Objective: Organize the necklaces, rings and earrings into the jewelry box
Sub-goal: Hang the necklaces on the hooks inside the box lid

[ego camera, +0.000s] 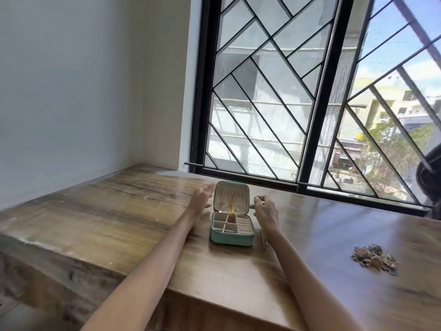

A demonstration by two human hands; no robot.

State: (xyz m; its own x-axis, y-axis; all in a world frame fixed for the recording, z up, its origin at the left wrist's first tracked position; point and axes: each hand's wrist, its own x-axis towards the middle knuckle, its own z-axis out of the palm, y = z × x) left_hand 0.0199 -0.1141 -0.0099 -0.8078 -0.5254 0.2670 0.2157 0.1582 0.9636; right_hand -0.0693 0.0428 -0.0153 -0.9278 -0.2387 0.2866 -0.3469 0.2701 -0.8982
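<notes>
The jewelry box [232,225] sat open near the middle of the wooden tabletop [119,211], close to the window [310,91], its green shell facing the camera and its lid standing upright at the back. Inside the lid, a gold necklace [231,206] hung down, its chain trailing toward the cream compartments of the lower tray. The tray itself was split into several small square cells on the left and a ridged ring roll on the right; whether anything lay in those cells could not be told.

The left hand [201,195] was held just beside the lid's left edge, fingers straight and together, palm turned toward the box; whether it touched the lid was not clear. The right hand [265,207] hovered just beside the lid's right edge, fingers loosely curled, thumb and fingertips near one another, though nothing could be made out between them. Both forearms reached in from the near edge of the tabletop.

Just right of the box, beneath the right wrist, a thin chain [264,240] lay on the wood. Well off to the right, a heap of mixed jewelry [374,258] rested in a loose pile, its pieces too blurred to tell apart.
</notes>
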